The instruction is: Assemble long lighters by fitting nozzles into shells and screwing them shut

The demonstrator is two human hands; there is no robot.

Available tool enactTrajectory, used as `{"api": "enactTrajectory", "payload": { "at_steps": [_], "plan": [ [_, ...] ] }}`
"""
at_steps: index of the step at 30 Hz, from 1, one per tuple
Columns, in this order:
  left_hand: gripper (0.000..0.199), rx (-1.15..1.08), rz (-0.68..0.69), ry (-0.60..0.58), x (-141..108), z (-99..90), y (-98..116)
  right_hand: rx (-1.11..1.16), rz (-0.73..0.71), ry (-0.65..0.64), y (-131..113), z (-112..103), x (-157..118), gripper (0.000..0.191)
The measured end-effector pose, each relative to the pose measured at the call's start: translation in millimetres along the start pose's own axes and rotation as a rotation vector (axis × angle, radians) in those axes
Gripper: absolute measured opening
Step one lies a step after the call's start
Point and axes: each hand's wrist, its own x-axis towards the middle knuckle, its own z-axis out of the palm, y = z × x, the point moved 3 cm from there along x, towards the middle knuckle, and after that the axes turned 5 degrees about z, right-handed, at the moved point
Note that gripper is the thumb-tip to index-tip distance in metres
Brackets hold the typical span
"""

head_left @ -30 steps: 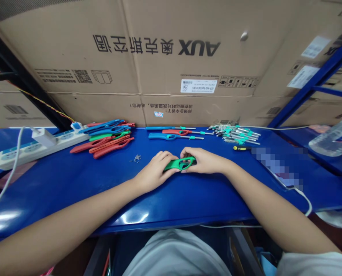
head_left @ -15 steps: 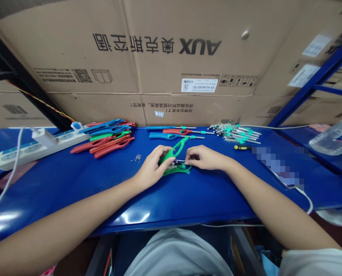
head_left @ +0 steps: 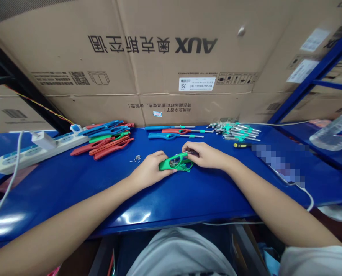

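Over the middle of the blue table, my left hand (head_left: 149, 168) is closed around the rear of a green stick-lighter casing (head_left: 166, 164). The upper half lies nearly over the lower one, and the two front ends still stand a little apart. Small metal and dark parts show through the trigger opening. My right hand (head_left: 205, 155) has its fingers curled at the front tip of the same casing, pinching it. A thin wire-like line shows by these fingertips; what it belongs to is hidden. Left of my left hand lies a small heap of screws (head_left: 137, 158).
Red, blue and green lighter handles (head_left: 110, 140) are piled beside a white power strip (head_left: 33, 154). Blue and red lighters (head_left: 167, 136) with metal rods lie at the back. Right of them are metal lighter tubes (head_left: 239, 132) and a yellow-black screwdriver (head_left: 241, 145). A cardboard box (head_left: 159, 84) stands behind.
The upper green half, tilted up before, has come down over the lower half. My right hand has moved slightly up and now grips the casing's front tip.
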Motion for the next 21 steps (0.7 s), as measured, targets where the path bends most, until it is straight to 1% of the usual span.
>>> {"api": "enactTrajectory", "payload": {
  "at_steps": [3,6,8,13,17,21],
  "plan": [
    [0.029,-0.034,-0.015,-0.002,1,0.6,-2,-0.085,-0.052,0.009,2,1,0,0.012],
    [0.028,-0.050,-0.024,-0.007,1,0.1,-2,-0.218,-0.117,0.039,5,1,1,0.021],
    [0.026,-0.046,-0.015,-0.015,2,-0.2,-2,-0.264,-0.131,0.053,6,1,1,0.023],
    [0.014,-0.039,-0.001,-0.031,2,-0.1,-3,-0.302,-0.085,0.026,5,0,1,0.027],
    [0.011,-0.009,-0.002,-0.039,2,-1.1,-4,-0.286,-0.032,0.001,4,-1,1,0.030],
    [0.009,0.034,0.007,-0.017,4,-11.5,-5,-0.320,-0.031,0.021,4,-5,0,0.030]
  ]
}}
